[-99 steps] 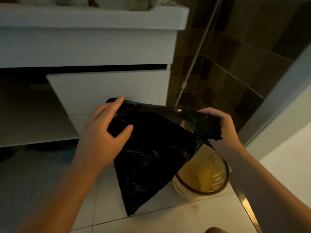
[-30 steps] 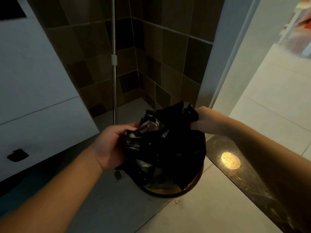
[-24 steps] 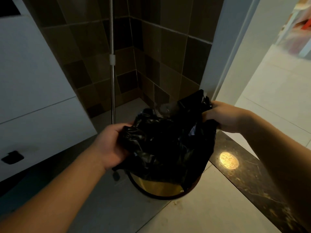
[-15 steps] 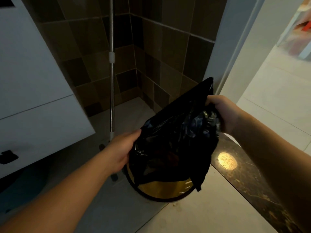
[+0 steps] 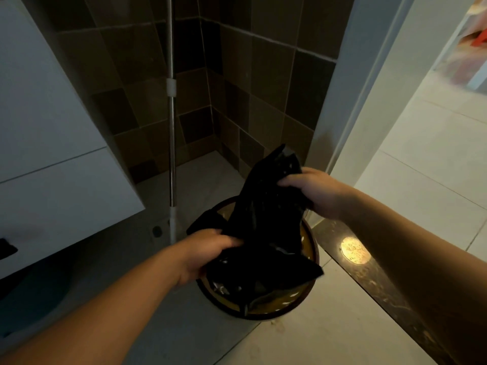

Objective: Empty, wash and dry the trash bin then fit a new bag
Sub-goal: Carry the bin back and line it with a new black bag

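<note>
Bag (image 5: 263,219), black plastic, hangs bunched over the mouth of the round bin (image 5: 311,262), its lower folds already inside. Left hand (image 5: 208,248) grasps the film at the bin's 9 o'clock rim; right hand (image 5: 313,191) clutches the raised corner toward 1 o'clock, probably to spread the opening. Long axis of the bag runs from 7 o'clock up to 1 o'clock. Metal pole (image 5: 171,143) stands just beyond the bin at 11 o'clock.

A glossy black bag (image 5: 263,227) hung over a yellow bin (image 5: 309,241) with a dark brown rim, before brown-and-tan checkered wall tiles (image 5: 266,83) and a white cabinet (image 5: 52,143).
</note>
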